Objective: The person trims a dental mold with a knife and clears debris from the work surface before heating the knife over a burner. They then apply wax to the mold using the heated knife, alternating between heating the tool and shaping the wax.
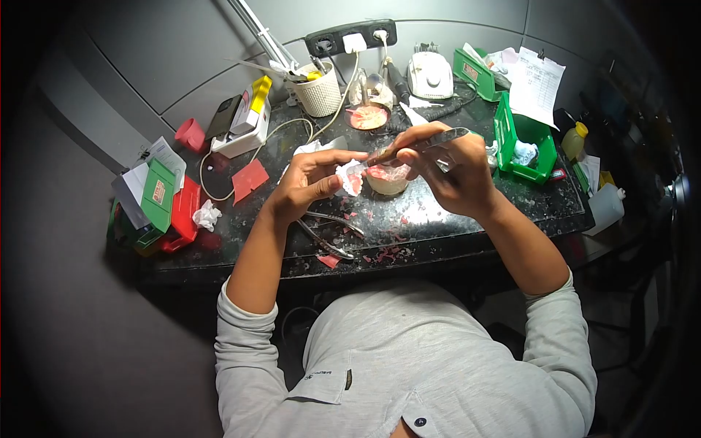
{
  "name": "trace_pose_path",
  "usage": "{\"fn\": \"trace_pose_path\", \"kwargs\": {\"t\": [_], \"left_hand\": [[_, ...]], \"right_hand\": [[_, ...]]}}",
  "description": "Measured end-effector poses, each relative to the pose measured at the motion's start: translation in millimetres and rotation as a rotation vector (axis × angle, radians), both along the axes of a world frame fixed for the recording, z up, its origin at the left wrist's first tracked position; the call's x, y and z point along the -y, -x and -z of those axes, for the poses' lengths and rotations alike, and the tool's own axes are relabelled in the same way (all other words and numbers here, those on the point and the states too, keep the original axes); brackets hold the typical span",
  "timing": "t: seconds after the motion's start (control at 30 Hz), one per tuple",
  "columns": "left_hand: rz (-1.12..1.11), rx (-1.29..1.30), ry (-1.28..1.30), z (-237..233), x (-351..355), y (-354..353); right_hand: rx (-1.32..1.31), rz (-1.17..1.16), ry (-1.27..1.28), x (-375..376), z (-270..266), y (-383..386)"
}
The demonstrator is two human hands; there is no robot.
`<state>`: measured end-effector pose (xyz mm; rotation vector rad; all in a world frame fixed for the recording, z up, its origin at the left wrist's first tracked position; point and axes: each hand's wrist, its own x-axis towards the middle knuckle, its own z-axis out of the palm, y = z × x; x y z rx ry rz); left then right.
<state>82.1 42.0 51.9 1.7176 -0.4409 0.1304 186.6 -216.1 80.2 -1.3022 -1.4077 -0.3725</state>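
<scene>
My left hand [312,179] pinches a small white-and-pink wax denture [351,179], its edge white and uneven, between thumb and fingers. From the right, my right hand [454,164] grips a wax knife [398,151] with a dark handle and metal ends. The knife's tip is at or very near the denture; actual contact is too small to tell. Just behind and below the knife sits a pale round block or cup [388,181] with pink on top. Under my left hand lies a curved metal tool [327,237], among pink wax scraps [385,253].
A pink wax sheet [250,180] lies left on the black bench [467,233]. Green bins [527,150] stand right, a red bin [184,213] left. Behind are a pan of pink shavings [366,117], a woven cup [318,95], a white device [431,75] and cables.
</scene>
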Motion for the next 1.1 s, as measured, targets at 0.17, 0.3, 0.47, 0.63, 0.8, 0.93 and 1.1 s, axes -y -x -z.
{"fn": "trace_pose_path", "kwargs": {"t": [0.17, 0.3, 0.47, 0.63, 0.8, 0.93, 1.1], "left_hand": [[-0.004, -0.005, -0.021, -4, 2, 2], [-0.003, -0.004, -0.039, -5, 0, 2], [-0.011, 0.035, -0.012, -1, -3, 0], [-0.012, 0.047, 0.003, -2, -1, 0], [-0.013, 0.045, 0.001, -4, 1, 1], [-0.015, 0.117, -0.005, -1, 1, -3], [-0.013, -0.004, -0.049, -8, -2, 3]], "right_hand": [[-0.009, -0.021, 0.065, 3, -1, -2], [-0.022, -0.003, 0.030, 2, 0, -3], [-0.303, -0.049, -0.007, 12, -9, -9], [-0.449, 0.143, -0.041, 19, -6, -41], [-0.435, 0.187, -0.102, 12, -6, -44], [-0.428, 0.248, -0.062, 6, 1, -46], [-0.418, 0.297, 0.007, 4, 3, -46]]}}
